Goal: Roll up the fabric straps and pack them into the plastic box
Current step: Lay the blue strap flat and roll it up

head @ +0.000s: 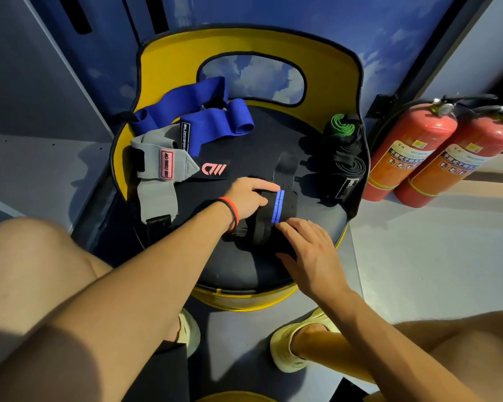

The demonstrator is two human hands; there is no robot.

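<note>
Strap with a blue stripe [279, 206] sits near the front of the chair seat [244, 265]. Left hand [249, 197] lies on it, fingers mostly straight; right hand [308, 250] presses its near end flat. Grey strap [154, 192] and blue strap [212, 126] are back left, fire extinguishers [413, 152] off right.
</note>
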